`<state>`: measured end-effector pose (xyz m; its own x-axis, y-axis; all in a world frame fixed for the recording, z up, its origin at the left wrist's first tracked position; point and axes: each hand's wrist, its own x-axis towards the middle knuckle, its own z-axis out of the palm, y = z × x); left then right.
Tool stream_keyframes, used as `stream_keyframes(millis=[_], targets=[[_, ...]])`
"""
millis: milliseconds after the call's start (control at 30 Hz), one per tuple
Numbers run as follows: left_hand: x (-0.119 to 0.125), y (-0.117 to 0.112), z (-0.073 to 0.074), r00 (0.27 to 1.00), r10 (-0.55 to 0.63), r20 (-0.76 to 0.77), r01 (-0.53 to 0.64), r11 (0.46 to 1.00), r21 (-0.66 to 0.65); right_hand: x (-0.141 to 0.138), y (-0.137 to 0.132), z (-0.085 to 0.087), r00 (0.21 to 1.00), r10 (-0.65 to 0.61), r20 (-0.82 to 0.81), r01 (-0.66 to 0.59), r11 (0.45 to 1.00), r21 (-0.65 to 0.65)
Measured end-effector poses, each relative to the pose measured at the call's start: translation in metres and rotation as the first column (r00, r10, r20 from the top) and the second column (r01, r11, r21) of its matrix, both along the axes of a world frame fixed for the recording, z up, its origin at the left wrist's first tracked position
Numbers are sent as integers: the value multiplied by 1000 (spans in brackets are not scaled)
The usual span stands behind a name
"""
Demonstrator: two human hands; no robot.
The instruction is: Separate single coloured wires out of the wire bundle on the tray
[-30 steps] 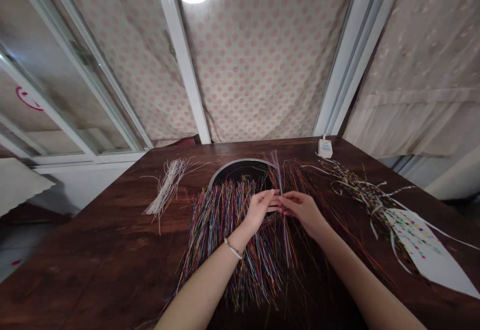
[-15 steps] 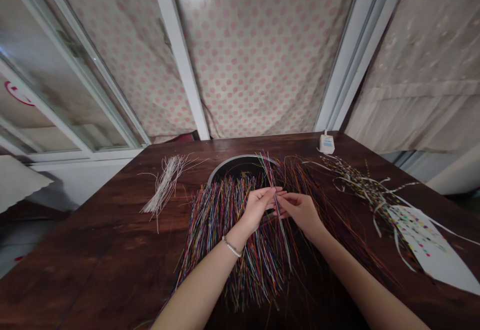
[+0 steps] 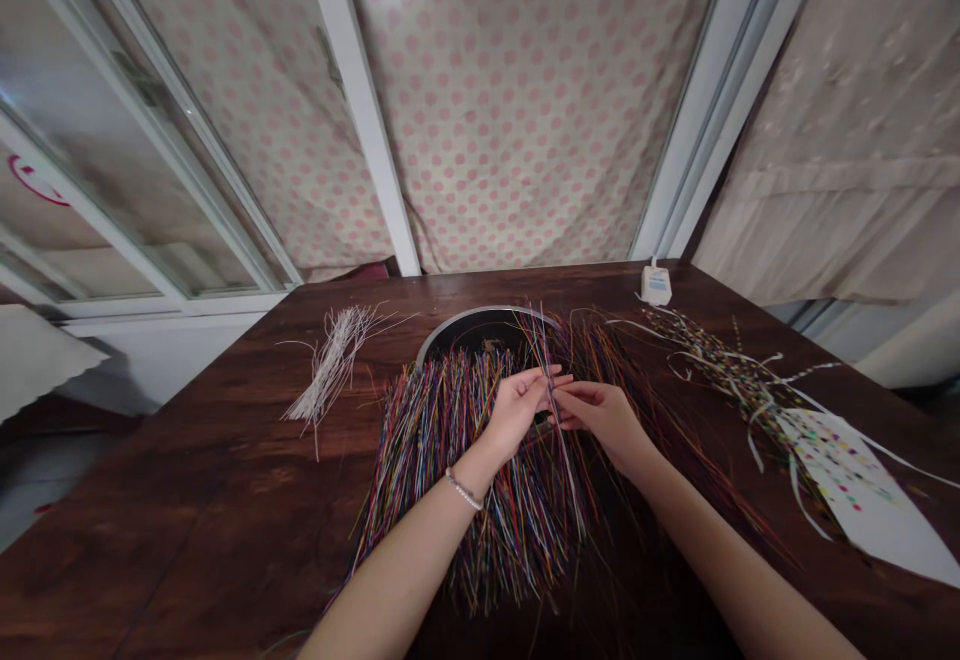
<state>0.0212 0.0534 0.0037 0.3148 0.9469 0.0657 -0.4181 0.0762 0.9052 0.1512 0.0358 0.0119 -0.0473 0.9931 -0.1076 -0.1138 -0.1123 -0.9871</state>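
Between the fingers of both hands stands a thin bundle of coloured strands (image 3: 566, 475), its upper ends fanning out above the fingertips. My left hand (image 3: 519, 402), with a beaded bracelet at the wrist, pinches the bundle from the left. From the right, my right hand (image 3: 600, 420) holds the same bundle between thumb and fingers. Beneath and left of the hands lies a wide spread of multicoloured strands (image 3: 427, 430). It partly covers a dark round piece with a grey rim (image 3: 442, 328). Reddish-orange strands (image 3: 675, 440) lie right of my right hand.
A bunch of white strands (image 3: 334, 365) lies left on the dark wooden table (image 3: 195, 480). To the right are strands with coloured dots and white ribbons (image 3: 720, 370), and a white sheet with coloured bits (image 3: 885, 520). A small white box (image 3: 655, 285) stands near the back edge.
The fingers have shifted slightly on the bundle, and its upper ends look more spread. Both hands stay in nearly the same place.
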Motion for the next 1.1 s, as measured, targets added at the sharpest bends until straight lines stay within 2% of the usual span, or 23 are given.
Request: stream_keyframes(millis=[500,1100], targets=[[2,1,-5,999,3,-54,0,999,40,1,3,-6,995,-39,94,30,995,94],[1,4,-15,999,-32,2,32,999,17,4,7,-12,993,-23,115,13,996,88]])
